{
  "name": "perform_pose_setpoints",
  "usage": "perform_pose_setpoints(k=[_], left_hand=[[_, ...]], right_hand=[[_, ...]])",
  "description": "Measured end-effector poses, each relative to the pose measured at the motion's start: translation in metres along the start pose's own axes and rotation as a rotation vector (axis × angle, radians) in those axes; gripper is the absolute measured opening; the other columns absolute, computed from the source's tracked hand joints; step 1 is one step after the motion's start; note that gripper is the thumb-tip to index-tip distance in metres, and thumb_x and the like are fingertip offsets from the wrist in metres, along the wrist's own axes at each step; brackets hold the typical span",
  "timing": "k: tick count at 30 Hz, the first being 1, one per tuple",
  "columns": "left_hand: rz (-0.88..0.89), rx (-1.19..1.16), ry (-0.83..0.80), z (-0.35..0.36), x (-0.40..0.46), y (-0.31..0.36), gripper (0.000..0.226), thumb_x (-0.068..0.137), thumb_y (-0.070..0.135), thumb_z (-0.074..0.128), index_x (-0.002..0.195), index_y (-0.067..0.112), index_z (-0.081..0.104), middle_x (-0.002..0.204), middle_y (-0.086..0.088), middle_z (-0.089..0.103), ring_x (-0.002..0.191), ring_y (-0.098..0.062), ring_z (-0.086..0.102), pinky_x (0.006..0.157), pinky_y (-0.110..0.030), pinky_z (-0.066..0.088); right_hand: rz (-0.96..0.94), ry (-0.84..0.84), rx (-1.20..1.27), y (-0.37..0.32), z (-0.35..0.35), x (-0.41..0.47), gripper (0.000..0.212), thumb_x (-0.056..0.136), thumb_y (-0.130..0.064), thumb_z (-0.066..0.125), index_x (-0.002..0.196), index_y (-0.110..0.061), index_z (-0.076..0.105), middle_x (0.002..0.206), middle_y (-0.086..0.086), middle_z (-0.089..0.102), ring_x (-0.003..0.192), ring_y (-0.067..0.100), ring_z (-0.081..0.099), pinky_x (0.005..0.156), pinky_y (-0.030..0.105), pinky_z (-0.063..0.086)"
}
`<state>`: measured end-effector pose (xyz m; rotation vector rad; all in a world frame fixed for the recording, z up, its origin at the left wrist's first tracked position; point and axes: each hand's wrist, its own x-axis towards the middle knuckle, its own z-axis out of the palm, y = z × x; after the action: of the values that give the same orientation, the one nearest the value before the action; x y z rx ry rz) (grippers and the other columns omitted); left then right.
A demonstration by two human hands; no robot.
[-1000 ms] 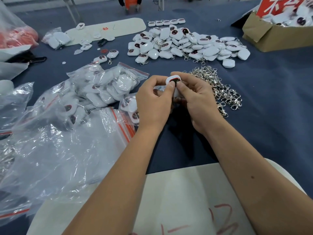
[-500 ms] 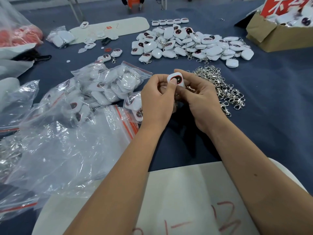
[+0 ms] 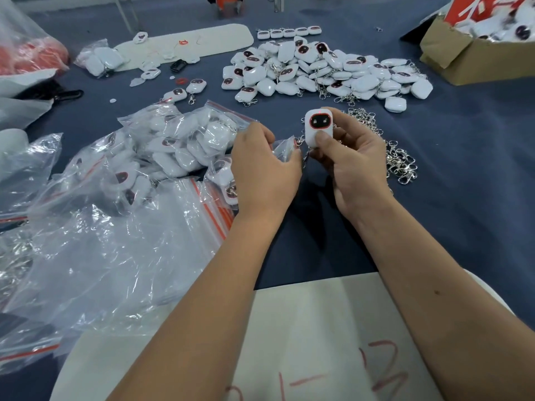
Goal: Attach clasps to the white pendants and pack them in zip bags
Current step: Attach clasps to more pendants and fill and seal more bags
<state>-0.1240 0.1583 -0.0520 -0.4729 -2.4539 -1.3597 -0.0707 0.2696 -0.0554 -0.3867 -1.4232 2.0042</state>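
My right hand point(image 3: 351, 160) grips a white pendant point(image 3: 318, 125) with a dark, red-ringed face, thumb pressed on its lower edge. A metal clasp point(image 3: 301, 140) hangs from the pendant's lower left. My left hand point(image 3: 262, 166) pinches a small clear zip bag point(image 3: 285, 149) just left of the pendant. A heap of loose silver clasps point(image 3: 388, 146) lies behind my right hand. Further back sits a large pile of white pendants point(image 3: 324, 70). Packed pendants in zip bags point(image 3: 173, 146) lie to the left.
Empty clear zip bags with red strips point(image 3: 115, 250) cover the left foreground. A cardboard box point(image 3: 469, 56) of pendants stands at the back right. A white board point(image 3: 185, 41) lies at the back. White paper with red writing point(image 3: 318, 342) is at the near edge.
My hands have parted. The left hand let go of the pendant and now pinches a small zip bag. The right hand alone holds the pendant, turned face up.
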Motion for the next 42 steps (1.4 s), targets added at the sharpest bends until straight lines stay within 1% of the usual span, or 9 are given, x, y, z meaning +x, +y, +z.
perform_pose_setpoints(k=[4, 12, 16, 23, 27, 30, 33, 36, 42], left_hand=[[-0.035, -0.065, -0.009, -0.005, 0.003, 0.0, 0.008, 0.074, 0.011, 0.07, 0.079, 0.013, 0.064, 0.068, 0.004, 0.063, 0.07, -0.016, 0.062, 0.072, -0.038, 0.055], [-0.217, -0.469, 0.072, -0.007, 0.007, 0.007, 0.009, 0.08, 0.013, 0.072, 0.074, 0.015, 0.066, 0.059, 0.005, 0.064, 0.052, -0.014, 0.062, 0.052, -0.03, 0.051], [-0.073, -0.427, 0.252, -0.01, 0.006, 0.01, 0.004, 0.077, 0.004, 0.069, 0.076, 0.007, 0.066, 0.067, 0.007, 0.064, 0.059, -0.003, 0.055, 0.061, -0.019, 0.048], [0.198, -0.349, 0.284, -0.008, 0.002, 0.007, 0.004, 0.078, 0.011, 0.066, 0.077, 0.011, 0.062, 0.068, 0.008, 0.061, 0.06, -0.016, 0.058, 0.058, -0.044, 0.053], [0.213, -0.335, 0.27, -0.008, 0.003, 0.004, 0.006, 0.078, 0.011, 0.066, 0.076, 0.014, 0.061, 0.067, 0.006, 0.06, 0.056, -0.016, 0.057, 0.056, -0.043, 0.052], [0.233, -0.302, 0.217, -0.014, 0.008, 0.001, 0.01, 0.08, 0.012, 0.067, 0.076, 0.018, 0.06, 0.067, 0.008, 0.061, 0.057, -0.017, 0.058, 0.056, -0.039, 0.052], [0.218, -0.315, 0.125, -0.022, 0.015, 0.001, 0.014, 0.081, 0.013, 0.069, 0.074, 0.022, 0.061, 0.065, 0.009, 0.061, 0.051, -0.011, 0.056, 0.054, -0.025, 0.046], [0.164, -0.409, 0.058, -0.028, 0.02, -0.001, 0.014, 0.086, 0.014, 0.073, 0.076, 0.019, 0.064, 0.065, 0.007, 0.064, 0.05, -0.012, 0.058, 0.051, -0.026, 0.048], [-0.131, -0.61, 0.044, -0.036, 0.035, -0.018, 0.028, 0.102, 0.022, 0.056, 0.081, 0.006, 0.066, 0.071, -0.006, 0.068, 0.05, -0.019, 0.057, 0.046, -0.026, 0.043]], right_hand=[[0.008, -0.019, 0.092, -0.006, -0.001, 0.0, 0.028, 0.094, 0.008, 0.066, 0.114, -0.009, 0.072, 0.089, 0.009, 0.068, 0.076, 0.015, 0.068, 0.072, 0.026, 0.057], [0.015, -0.192, 0.116, -0.004, 0.004, -0.006, 0.015, 0.093, 0.009, 0.067, 0.094, -0.005, 0.062, 0.088, 0.006, 0.07, 0.081, 0.022, 0.071, 0.075, 0.029, 0.061], [-0.094, -0.246, -0.247, 0.002, 0.005, -0.007, 0.015, 0.09, 0.001, 0.075, 0.097, -0.011, 0.07, 0.078, 0.0, 0.071, 0.071, 0.013, 0.065, 0.065, 0.032, 0.058], [-0.07, -0.22, -0.379, 0.005, 0.007, -0.011, 0.017, 0.093, -0.012, 0.077, 0.09, -0.004, 0.063, 0.066, 0.01, 0.072, 0.052, 0.018, 0.064, 0.048, 0.028, 0.051], [-0.14, -0.219, -0.477, 0.005, 0.008, -0.012, 0.017, 0.092, -0.015, 0.078, 0.081, -0.003, 0.072, 0.068, 0.016, 0.072, 0.058, 0.024, 0.063, 0.057, 0.04, 0.054], [-0.197, -0.288, -0.546, 0.004, 0.008, -0.014, 0.005, 0.092, 0.0, 0.074, 0.092, -0.002, 0.078, 0.075, 0.011, 0.075, 0.065, 0.014, 0.063, 0.066, 0.031, 0.054], [-0.262, -0.345, -0.577, 0.004, 0.008, -0.016, 0.022, 0.092, 0.006, 0.069, 0.109, -0.004, 0.078, 0.09, 0.002, 0.078, 0.081, 0.013, 0.071, 0.08, 0.03, 0.058], [-0.32, -0.254, -0.509, 0.002, 0.009, -0.016, 0.021, 0.093, 0.002, 0.068, 0.112, -0.003, 0.077, 0.1, 0.005, 0.078, 0.094, 0.019, 0.075, 0.09, 0.037, 0.059], [-0.407, 0.094, -0.593, -0.005, 0.018, 0.01, 0.018, 0.102, -0.016, 0.056, 0.1, -0.011, 0.073, 0.086, 0.0, 0.074, 0.077, 0.015, 0.072, 0.07, 0.04, 0.061]])
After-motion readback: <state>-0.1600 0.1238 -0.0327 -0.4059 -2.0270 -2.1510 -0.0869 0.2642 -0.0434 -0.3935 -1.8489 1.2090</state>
